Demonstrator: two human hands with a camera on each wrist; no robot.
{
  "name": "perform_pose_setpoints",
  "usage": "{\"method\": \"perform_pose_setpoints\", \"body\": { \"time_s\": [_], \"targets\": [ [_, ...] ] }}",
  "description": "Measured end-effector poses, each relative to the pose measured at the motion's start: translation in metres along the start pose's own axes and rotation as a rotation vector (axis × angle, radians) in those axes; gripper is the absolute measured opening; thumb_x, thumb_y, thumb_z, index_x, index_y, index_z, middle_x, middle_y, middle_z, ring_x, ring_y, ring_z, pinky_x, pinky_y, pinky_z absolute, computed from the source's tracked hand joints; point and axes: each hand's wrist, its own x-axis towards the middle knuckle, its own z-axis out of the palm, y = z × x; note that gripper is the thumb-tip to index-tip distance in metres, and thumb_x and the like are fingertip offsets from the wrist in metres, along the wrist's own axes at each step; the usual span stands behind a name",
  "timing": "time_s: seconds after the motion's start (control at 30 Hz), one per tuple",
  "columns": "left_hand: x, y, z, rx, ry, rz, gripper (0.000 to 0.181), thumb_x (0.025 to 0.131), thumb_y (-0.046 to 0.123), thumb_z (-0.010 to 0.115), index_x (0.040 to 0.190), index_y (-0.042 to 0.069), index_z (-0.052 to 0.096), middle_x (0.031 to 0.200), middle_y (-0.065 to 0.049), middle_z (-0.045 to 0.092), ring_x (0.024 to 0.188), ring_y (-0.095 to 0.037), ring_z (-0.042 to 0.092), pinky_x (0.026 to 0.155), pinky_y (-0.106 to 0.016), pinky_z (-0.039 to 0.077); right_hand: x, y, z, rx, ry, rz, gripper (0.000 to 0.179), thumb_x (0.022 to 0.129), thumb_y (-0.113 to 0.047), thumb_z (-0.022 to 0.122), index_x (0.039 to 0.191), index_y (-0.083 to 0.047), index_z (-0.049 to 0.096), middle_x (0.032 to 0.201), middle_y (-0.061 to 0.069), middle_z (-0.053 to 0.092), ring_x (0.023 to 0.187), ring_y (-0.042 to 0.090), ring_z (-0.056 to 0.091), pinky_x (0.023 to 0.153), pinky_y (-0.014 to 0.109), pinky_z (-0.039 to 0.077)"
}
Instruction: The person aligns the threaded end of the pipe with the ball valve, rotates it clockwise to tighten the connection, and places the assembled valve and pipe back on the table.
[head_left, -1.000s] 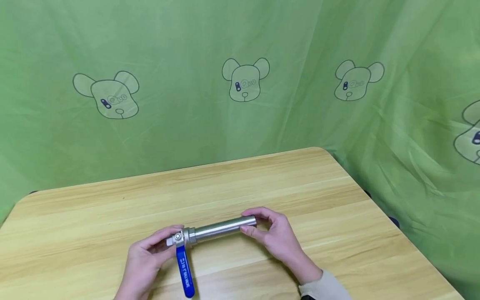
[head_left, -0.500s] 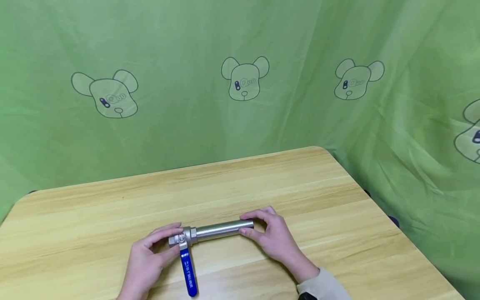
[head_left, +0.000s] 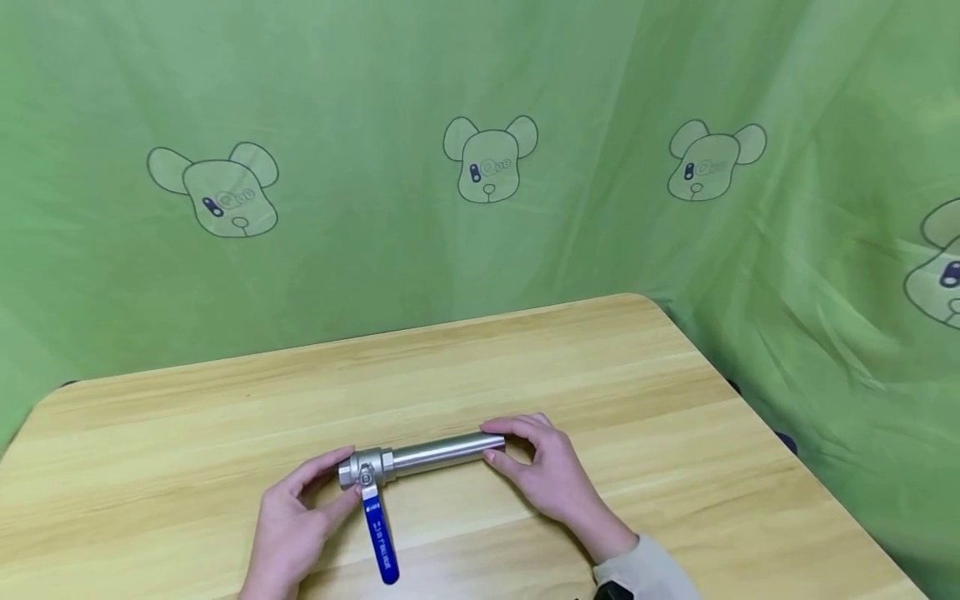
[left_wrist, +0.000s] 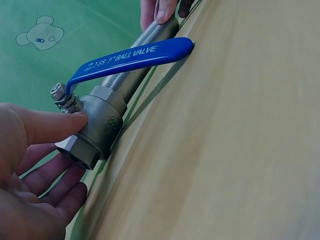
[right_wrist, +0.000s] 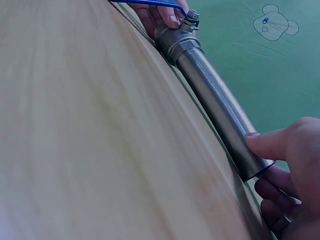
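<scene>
A steel ball valve [head_left: 367, 467] is joined to a steel pipe [head_left: 448, 452] that runs to the right. Its blue lever [head_left: 381, 542] points toward the person and is marked "SS 1" BALL VALVE" in the left wrist view. My left hand [head_left: 294, 521] holds the valve's left end, with the thumb [left_wrist: 62, 125] on its body and the fingers curled behind its hexagonal mouth. At the far end of the pipe, my right hand [head_left: 551, 471] grips it between thumb [right_wrist: 267, 143] and fingers. The pipe's right opening is partly hidden by that hand.
The wooden table [head_left: 480, 367] lies beneath the hands, its rounded back corner at the right. Green cloth [head_left: 360, 250] with bear-head prints hangs behind and along the right side. A grey sleeve [head_left: 645, 571] covers the right forearm.
The valve has turned a little toward the person, so more of its body shows behind the lever. My left fingers have shifted toward its left end; the right hand keeps its place.
</scene>
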Motion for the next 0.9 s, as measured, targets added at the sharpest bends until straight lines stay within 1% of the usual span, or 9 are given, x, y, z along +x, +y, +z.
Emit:
{"method": "perform_pose_setpoints", "body": {
  "time_s": [0.17, 0.27, 0.53, 0.63, 0.7, 0.73, 0.8, 0.9],
  "targets": [
    [0.001, -0.003, 0.001, 0.008, -0.02, -0.005, 0.058, 0.086, 0.002, 0.085, 0.141, 0.012, 0.07, 0.152, -0.017, 0.065, 0.146, -0.04, 0.056, 0.132, -0.064, 0.03, -0.001, 0.002, 0.002, 0.004, -0.008, 0.048, 0.034, 0.088, -0.012, 0.089, 0.118, -0.027, 0.082, 0.117, -0.013, 0.078, 0.116, 0.011, 0.064, 0.107, 0.03, 0.059],
    [0.0, -0.004, 0.001, 0.02, -0.025, -0.009, 0.057, 0.087, 0.003, 0.084, 0.141, 0.013, 0.07, 0.152, -0.017, 0.064, 0.146, -0.039, 0.057, 0.132, -0.062, 0.033, -0.002, 0.003, 0.003, 0.006, -0.015, 0.058, 0.034, 0.089, -0.012, 0.088, 0.119, -0.026, 0.082, 0.115, -0.013, 0.078, 0.115, 0.011, 0.065, 0.107, 0.03, 0.06],
    [0.001, -0.001, -0.001, 0.06, -0.021, 0.004, 0.056, 0.089, 0.005, 0.084, 0.142, 0.015, 0.07, 0.153, -0.015, 0.064, 0.145, -0.037, 0.059, 0.129, -0.054, 0.04, 0.001, 0.003, 0.002, 0.007, -0.003, 0.031, 0.036, 0.088, -0.013, 0.089, 0.121, -0.026, 0.081, 0.117, -0.012, 0.078, 0.116, 0.012, 0.067, 0.109, 0.032, 0.06],
    [0.001, -0.001, -0.001, 0.065, -0.027, -0.003, 0.056, 0.089, 0.004, 0.084, 0.142, 0.016, 0.07, 0.153, -0.014, 0.064, 0.145, -0.035, 0.059, 0.128, -0.046, 0.043, -0.001, 0.004, 0.003, 0.013, -0.004, 0.039, 0.035, 0.088, -0.013, 0.089, 0.12, -0.027, 0.081, 0.117, -0.013, 0.078, 0.116, 0.012, 0.066, 0.108, 0.03, 0.059],
    [0.0, -0.001, -0.002, 0.074, -0.036, -0.002, 0.057, 0.089, 0.004, 0.084, 0.142, 0.016, 0.07, 0.153, -0.014, 0.064, 0.146, -0.035, 0.058, 0.128, -0.044, 0.043, -0.003, 0.006, 0.003, 0.018, -0.007, 0.041, 0.034, 0.089, -0.015, 0.089, 0.12, -0.027, 0.081, 0.118, -0.013, 0.078, 0.117, 0.012, 0.066, 0.108, 0.029, 0.058],
    [0.0, -0.002, -0.002, 0.079, -0.044, 0.002, 0.057, 0.089, 0.004, 0.084, 0.143, 0.016, 0.069, 0.154, -0.015, 0.063, 0.146, -0.036, 0.058, 0.127, -0.044, 0.043, -0.003, 0.007, 0.004, 0.025, -0.009, 0.036, 0.034, 0.089, -0.016, 0.089, 0.12, -0.027, 0.081, 0.12, -0.012, 0.078, 0.118, 0.013, 0.065, 0.109, 0.03, 0.059],
    [0.0, -0.002, -0.005, 0.102, -0.062, 0.027, 0.059, 0.088, 0.006, 0.085, 0.144, 0.016, 0.068, 0.154, -0.017, 0.062, 0.146, -0.039, 0.057, 0.127, -0.047, 0.043, -0.004, 0.008, 0.003, 0.039, -0.01, 0.01, 0.035, 0.09, -0.02, 0.089, 0.123, -0.026, 0.081, 0.128, -0.008, 0.077, 0.123, 0.016, 0.064, 0.112, 0.036, 0.059],
    [0.0, 0.002, -0.011, 0.203, -0.085, 0.108, 0.064, 0.087, 0.01, 0.087, 0.147, 0.019, 0.065, 0.157, -0.013, 0.061, 0.149, -0.04, 0.053, 0.129, -0.061, 0.038, -0.005, 0.008, -0.001, 0.035, 0.005, -0.059, 0.043, 0.092, -0.03, 0.087, 0.133, -0.025, 0.076, 0.147, -0.001, 0.069, 0.136, 0.024, 0.059, 0.12, 0.056, 0.053]
  ]
}}
